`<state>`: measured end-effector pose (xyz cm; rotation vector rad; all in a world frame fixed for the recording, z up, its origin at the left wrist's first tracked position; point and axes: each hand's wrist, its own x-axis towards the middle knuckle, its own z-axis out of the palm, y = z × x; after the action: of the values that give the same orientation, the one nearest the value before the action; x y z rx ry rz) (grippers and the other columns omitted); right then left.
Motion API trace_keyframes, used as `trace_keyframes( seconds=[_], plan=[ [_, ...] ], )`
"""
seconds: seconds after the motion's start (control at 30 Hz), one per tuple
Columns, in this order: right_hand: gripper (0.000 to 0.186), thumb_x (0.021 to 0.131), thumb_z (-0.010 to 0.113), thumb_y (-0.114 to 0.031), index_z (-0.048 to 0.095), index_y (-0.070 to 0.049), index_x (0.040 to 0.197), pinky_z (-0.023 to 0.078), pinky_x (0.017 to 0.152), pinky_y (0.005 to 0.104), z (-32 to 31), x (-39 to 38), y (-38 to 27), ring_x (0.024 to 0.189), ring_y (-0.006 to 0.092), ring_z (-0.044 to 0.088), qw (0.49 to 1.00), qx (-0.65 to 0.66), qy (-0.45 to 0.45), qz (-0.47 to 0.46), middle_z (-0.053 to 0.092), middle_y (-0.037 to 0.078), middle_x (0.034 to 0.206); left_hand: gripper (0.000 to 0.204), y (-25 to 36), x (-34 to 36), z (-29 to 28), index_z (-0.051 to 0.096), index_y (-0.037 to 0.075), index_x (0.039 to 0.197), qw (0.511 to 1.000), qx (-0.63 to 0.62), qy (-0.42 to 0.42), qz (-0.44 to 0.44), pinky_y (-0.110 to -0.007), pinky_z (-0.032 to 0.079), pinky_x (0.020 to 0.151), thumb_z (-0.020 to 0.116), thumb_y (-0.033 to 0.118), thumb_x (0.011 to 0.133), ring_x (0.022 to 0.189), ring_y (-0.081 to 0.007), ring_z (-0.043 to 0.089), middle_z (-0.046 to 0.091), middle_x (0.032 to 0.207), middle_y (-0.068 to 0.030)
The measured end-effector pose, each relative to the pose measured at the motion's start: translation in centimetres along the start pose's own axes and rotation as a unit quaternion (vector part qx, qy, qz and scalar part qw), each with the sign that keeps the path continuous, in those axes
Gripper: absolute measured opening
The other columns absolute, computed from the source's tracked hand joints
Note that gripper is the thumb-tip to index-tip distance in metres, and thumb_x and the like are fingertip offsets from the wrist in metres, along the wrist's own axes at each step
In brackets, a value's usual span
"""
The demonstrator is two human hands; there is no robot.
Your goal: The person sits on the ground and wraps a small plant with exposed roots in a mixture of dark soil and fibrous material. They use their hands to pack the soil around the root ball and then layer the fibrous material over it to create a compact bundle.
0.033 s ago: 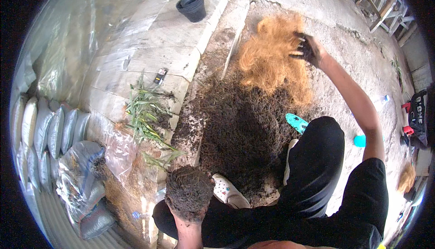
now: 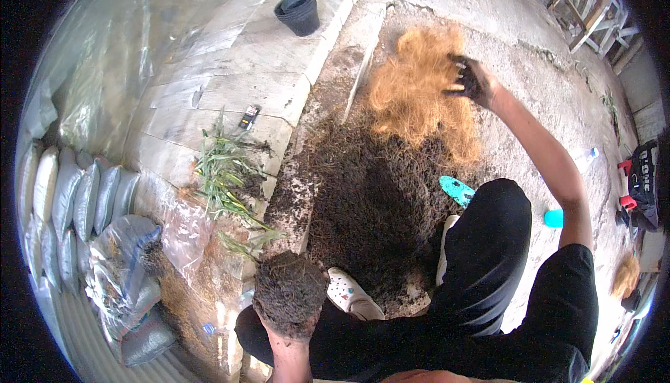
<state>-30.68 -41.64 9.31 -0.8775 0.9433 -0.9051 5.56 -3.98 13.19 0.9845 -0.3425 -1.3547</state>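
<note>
My left hand [image 2: 285,335] cups a rounded ball of dark, fibrous soil [image 2: 292,292] above my left knee. Most of its fingers are hidden under the ball. Stretched far forward, my right hand [image 2: 477,83] is stained dark and has its fingers apart. Its fingertips are at the right edge of a heap of orange-brown coconut fibre [image 2: 417,79]; I cannot tell whether they touch it. Between my feet and the fibre spreads a bed of dark soil [image 2: 370,208], and the fibre lies over its far end.
Leafy green plants [image 2: 227,163] and a box cutter [image 2: 248,117] lie on the slabs at left. Black nested pots [image 2: 298,13] stand farther off. Filled bags [image 2: 87,198] are stacked at far left. A turquoise trowel-like piece [image 2: 457,190] lies by my right knee, a turquoise cup [image 2: 553,218] beyond.
The fingers of my right hand have shifted slightly at the edge of the fibre. My left hand and the soil ball have barely moved.
</note>
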Motion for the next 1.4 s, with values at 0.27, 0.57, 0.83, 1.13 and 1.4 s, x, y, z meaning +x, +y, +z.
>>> trace_keyframes(
  seconds=[0.27,0.57,0.83,1.13,1.4],
  plan=[
    [0.048,0.094,0.036,-0.036,0.039,-0.014,0.137,0.033,0.100,0.0448,10.2,-7.2,0.6,0.127,0.0264,0.036,0.978,-0.097,-0.139,0.118,0.033,0.007,0.143,0.050,2.9,0.7,1.0,0.055,0.009,0.118,0.964,-0.253,0.058,0.060,-0.055,0.040,0.096,0.043,0.046,0.088,0.109,-0.0379,0.054,0.056,0.119,-0.0168],
    [0.061,0.089,0.040,-0.050,0.035,-0.015,0.139,0.022,0.110,0.0428,17.6,-13.7,4.3,0.134,0.0232,0.027,0.957,-0.165,-0.125,0.205,0.031,0.007,0.146,0.066,3.5,3.9,1.5,0.051,0.010,0.122,0.967,-0.240,-0.048,0.072,-0.054,0.041,0.096,0.044,0.063,0.083,0.111,-0.0350,0.052,0.055,0.121,-0.0143],
    [0.065,0.090,0.052,-0.032,0.024,-0.002,0.140,0.028,0.107,0.0345,19.2,-16.7,4.8,0.129,0.0212,0.035,0.969,-0.109,-0.178,0.132,0.037,0.012,0.140,0.071,3.8,4.8,2.5,0.050,0.011,0.125,0.963,-0.254,-0.075,0.046,-0.050,0.042,0.097,0.042,0.067,0.083,0.113,-0.0314,0.052,0.054,0.124,-0.0130],
    [0.055,0.093,0.051,-0.023,0.028,0.004,0.136,0.034,0.101,0.0290,19.7,-18.2,5.4,0.121,0.0215,0.043,0.995,-0.097,-0.034,0.008,0.044,0.013,0.133,0.062,3.0,5.2,1.7,0.045,0.009,0.129,0.958,-0.255,-0.111,0.076,-0.052,0.041,0.099,0.047,0.055,0.087,0.116,-0.0340,0.049,0.048,0.130,-0.0147],
    [0.066,0.093,0.048,-0.032,0.013,-0.007,0.144,0.025,0.106,0.0457,21.6,-18.3,7.9,0.131,0.0273,0.030,0.999,-0.020,0.037,0.007,0.025,0.013,0.146,0.056,1.1,5.0,3.3,0.045,0.008,0.129,0.954,-0.263,-0.142,-0.016,-0.051,0.044,0.096,0.040,0.050,0.092,0.115,-0.0345,0.050,0.048,0.129,-0.0168]
  ],
)
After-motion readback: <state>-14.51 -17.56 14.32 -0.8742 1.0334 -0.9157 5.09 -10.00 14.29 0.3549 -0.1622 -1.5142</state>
